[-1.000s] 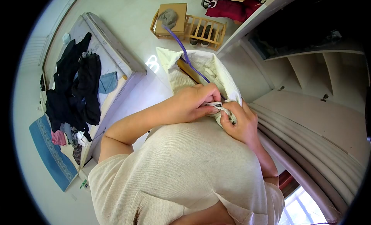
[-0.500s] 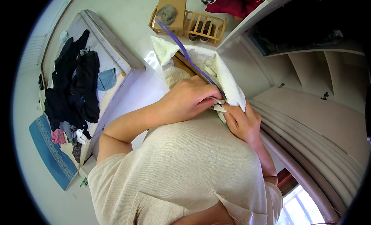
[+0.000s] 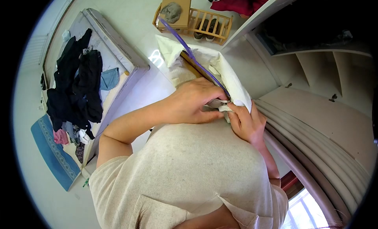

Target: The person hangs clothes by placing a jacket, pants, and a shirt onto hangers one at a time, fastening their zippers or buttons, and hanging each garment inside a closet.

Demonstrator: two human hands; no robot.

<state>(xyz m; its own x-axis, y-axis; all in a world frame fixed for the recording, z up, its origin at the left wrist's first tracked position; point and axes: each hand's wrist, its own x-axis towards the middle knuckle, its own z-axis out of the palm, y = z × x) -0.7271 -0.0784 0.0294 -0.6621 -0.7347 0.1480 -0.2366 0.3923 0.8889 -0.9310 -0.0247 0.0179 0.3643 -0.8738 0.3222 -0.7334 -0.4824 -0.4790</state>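
A white garment (image 3: 230, 77) hangs in front of my chest, its top edge gaping and a brownish strip showing inside. Out of it sticks a purple hanger (image 3: 185, 46), whose lower part is hidden in the cloth. My left hand (image 3: 195, 101) is curled over the near edge of the garment, thumb held lower than the fingers and a fold of cloth between them. On the other side, my right hand (image 3: 248, 122) pinches the same edge between thumb and fingers. Both hands nearly meet at a small bunched bit of fabric.
Dark clothes (image 3: 78, 79) lie heaped on a bed (image 3: 118, 52) at the left, with a blue mat (image 3: 53, 152) nearby. A wooden shoe rack (image 3: 226, 28) carrying a cardboard box (image 3: 184, 18) stands ahead. Open shelving (image 3: 319, 71) and a curtain (image 3: 307, 138) are at the right.
My left thumb has moved down, away from the fingers, widening the gap over the bunched cloth. The right hand, garment and hanger stay nearly in place.
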